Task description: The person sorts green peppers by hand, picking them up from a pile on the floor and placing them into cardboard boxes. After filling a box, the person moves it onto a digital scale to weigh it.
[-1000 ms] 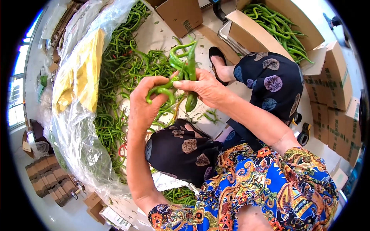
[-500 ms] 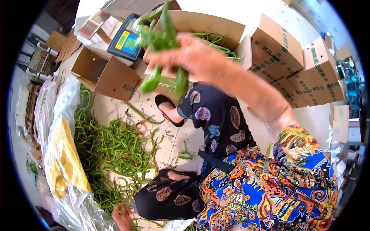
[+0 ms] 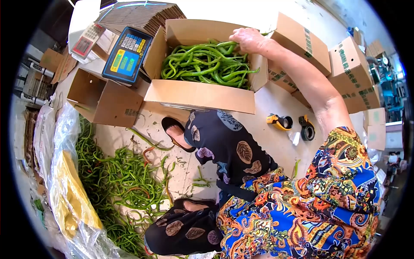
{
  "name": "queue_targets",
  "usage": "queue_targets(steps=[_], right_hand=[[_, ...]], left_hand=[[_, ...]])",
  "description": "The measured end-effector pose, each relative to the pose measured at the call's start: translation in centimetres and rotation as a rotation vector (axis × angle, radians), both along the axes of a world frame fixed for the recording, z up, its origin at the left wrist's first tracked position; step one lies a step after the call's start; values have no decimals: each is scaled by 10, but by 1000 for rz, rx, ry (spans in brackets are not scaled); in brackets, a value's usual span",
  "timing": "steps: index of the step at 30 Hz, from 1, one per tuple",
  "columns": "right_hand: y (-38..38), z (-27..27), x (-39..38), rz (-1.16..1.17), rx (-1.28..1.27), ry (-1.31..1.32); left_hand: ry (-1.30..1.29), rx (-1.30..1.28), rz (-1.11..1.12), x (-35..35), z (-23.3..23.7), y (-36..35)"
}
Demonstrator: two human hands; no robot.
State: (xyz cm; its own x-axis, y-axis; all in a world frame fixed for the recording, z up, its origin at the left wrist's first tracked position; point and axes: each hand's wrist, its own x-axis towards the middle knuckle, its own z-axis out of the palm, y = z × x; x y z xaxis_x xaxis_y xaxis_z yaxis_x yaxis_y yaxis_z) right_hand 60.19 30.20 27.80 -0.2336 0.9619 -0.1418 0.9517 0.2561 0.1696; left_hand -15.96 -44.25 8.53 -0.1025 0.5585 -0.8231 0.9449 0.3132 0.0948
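Observation:
My right hand (image 3: 248, 39) reaches out to the far right corner of an open cardboard box (image 3: 198, 97). Its fingers curl down onto long green peppers (image 3: 202, 64) that fill the box, and the bunch it carried lies under the palm. My left hand is out of view, below my knee at the bottom of the frame. A loose pile of green peppers (image 3: 129, 177) is spread on the floor to my left.
A blue weighing scale (image 3: 127, 54) sits left of the box, with an empty carton (image 3: 108, 101) below it. A yellow tape dispenser (image 3: 280, 121) and a black tape roll (image 3: 307, 128) lie on the floor. Sealed cartons (image 3: 353, 73) are stacked at the right, and a plastic sack (image 3: 64, 181) lies at the left.
My right hand carried the bunch of peppers from in front of me up and over into the box. My left hand let go of the bunch, dropped to the floor pile, then left view.

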Motion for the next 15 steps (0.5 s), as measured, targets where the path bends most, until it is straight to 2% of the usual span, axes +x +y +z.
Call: queue_targets(steps=[2, 3, 6, 7, 10, 11, 14, 15], right_hand=[[1, 11, 2, -44, -90, -88], [5, 10, 3, -52, -30, 26], [14, 25, -9, -172, 17, 475], [24, 9, 1, -29, 178, 563], [29, 12, -13, -97, 93, 563], [30, 12, -15, 12, 182, 462], [26, 30, -40, 22, 120, 502], [21, 37, -46, -32, -38, 594]], left_hand=[[73, -41, 195, 15, 2, 4], [110, -60, 291, 22, 3, 9], [7, -101, 452, 35, 6, 27], [-124, -10, 230, 19, -16, 11], [250, -192, -79, 27, -23, 11], [15, 21, -156, 25, -13, 11], [109, -95, -400, 32, -11, 6], [50, -67, -431, 31, -6, 3]])
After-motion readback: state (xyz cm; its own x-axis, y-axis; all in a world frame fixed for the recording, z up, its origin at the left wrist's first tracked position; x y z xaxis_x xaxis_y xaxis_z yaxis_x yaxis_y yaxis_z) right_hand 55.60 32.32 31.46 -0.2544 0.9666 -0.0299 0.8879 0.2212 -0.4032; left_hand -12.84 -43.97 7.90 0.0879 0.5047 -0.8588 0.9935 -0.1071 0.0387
